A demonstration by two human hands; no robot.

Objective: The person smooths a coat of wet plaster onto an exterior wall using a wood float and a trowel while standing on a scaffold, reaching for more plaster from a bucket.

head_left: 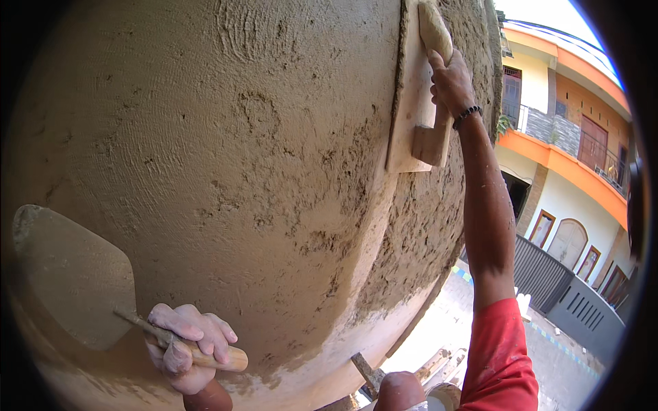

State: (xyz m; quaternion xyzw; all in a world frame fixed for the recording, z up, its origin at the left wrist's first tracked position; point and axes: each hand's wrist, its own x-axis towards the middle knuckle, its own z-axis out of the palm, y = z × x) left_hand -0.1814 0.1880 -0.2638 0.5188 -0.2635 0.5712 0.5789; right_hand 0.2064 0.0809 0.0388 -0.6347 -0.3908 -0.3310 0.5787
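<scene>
My right hand grips the handle of a flat rectangular float, which lies against the wet grey plaster wall high up at the right, along the edge of a rougher strip of plaster. At the lower left, my left hand is closed round the wooden handle of a pointed trowel, its broad blade smeared with grey mortar and held in front of the wall. The plaster shows streaks, pits and lumpy patches, with a paler band at the bottom.
Below the wall's lower right edge are planks, a round container and a narrow dirty bar. Beyond lie a paved street, a dark metal gate and an orange and white two-storey house with balconies.
</scene>
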